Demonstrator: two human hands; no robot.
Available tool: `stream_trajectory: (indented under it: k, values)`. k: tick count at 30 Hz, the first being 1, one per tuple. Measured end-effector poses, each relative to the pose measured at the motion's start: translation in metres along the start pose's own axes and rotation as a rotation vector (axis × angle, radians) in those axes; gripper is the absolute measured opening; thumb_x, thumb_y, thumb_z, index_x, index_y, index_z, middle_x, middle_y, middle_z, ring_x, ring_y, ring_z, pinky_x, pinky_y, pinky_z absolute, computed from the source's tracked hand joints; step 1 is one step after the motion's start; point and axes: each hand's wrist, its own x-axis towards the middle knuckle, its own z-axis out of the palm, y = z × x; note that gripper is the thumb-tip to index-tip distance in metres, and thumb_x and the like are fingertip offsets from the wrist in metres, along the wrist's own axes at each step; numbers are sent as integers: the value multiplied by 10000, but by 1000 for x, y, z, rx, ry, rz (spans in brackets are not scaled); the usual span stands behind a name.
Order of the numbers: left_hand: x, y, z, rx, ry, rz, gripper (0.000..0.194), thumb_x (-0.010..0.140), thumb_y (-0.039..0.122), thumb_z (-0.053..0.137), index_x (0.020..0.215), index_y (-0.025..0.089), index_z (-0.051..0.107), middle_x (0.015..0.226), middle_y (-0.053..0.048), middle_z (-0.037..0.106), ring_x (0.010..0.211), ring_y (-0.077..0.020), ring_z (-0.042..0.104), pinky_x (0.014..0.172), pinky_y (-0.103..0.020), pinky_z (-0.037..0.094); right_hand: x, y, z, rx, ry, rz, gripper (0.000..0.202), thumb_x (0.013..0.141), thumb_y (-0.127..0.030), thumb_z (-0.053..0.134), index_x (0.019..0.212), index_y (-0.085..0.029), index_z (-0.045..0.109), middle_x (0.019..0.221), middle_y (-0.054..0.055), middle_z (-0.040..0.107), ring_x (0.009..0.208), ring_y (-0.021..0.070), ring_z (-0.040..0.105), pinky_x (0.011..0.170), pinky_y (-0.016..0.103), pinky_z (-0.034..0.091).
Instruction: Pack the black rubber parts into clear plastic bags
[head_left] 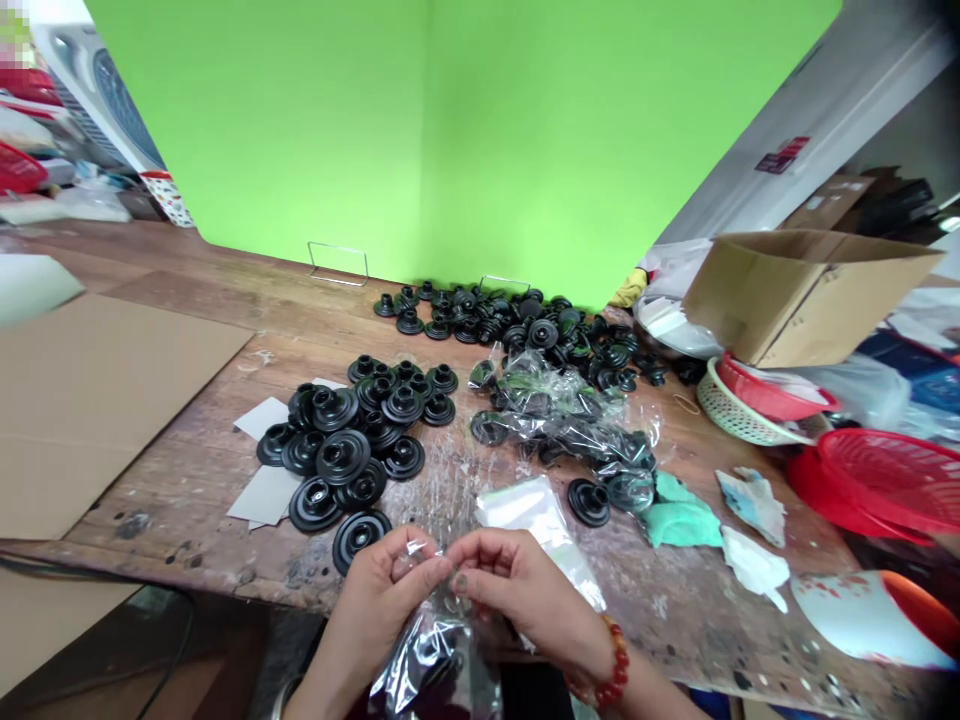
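The left hand point(401, 575) and right hand point(506, 575) each have thumb and fingertips pinched together on the top of a clear bag point(435, 655), which hangs below at the table point(652, 625) edge, probably for control of its mouth; whether it holds a disc is hard to tell. Loose black discs point(343, 457) lie near the left hand, bagged pieces point(555, 400) beyond the right, seemingly kept apart. The red wall sign point(782, 155) is too blurred to read.
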Motion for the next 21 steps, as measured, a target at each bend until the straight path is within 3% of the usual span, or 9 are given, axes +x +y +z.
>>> stream_trajectory:
  k: [3,8,12,13,17,19,21]
  values:
    - [-4,2,-5,119,26,92,352,753,466,675,636,186,497,527,81,380,505,-91,328,480,-213,249,6,1,5,82,-16,43,268,730,-387,736,750,-143,627,600,-44,515,511,69,409,511,201,331]
    - [-5,9,-22,244,-26,186,347,813,415,620,583,170,533,624,37,423,615,-125,391,580,-242,313,12,-6,18,274,-26,-49,262,694,-260,738,640,-167,499,827,10,621,726,116,524,661,219,391]
    - [-5,11,-35,39,45,224,300,777,386,689,598,166,589,702,19,470,664,-127,412,616,-240,325,20,-10,26,476,-80,9,357,625,-221,798,595,-161,448,722,-4,613,640,92,516,608,198,375]
    - [-6,10,-37,-73,11,202,312,767,408,700,603,169,583,700,20,470,644,-122,399,595,-238,318,21,-10,28,505,-97,16,357,607,-220,817,607,-159,465,690,-14,603,607,82,501,584,190,365]
    - [-15,1,-42,-502,-307,100,386,749,510,685,610,195,510,601,29,440,555,-122,361,544,-253,295,23,-10,31,457,-292,101,343,571,-237,870,773,-149,607,637,-40,590,528,58,468,534,177,343]
    - [-21,-1,-48,-551,-381,140,404,748,516,676,597,203,470,579,27,426,555,-132,364,564,-270,304,24,-14,28,326,-421,81,262,662,-309,830,736,-137,646,643,-22,597,560,70,492,570,195,370]
    - [-25,0,-58,-444,-394,184,401,764,519,660,603,205,468,597,21,422,580,-141,366,585,-280,304,27,-22,21,179,-485,-50,302,798,-393,712,648,-137,661,676,1,599,629,95,525,641,228,407]
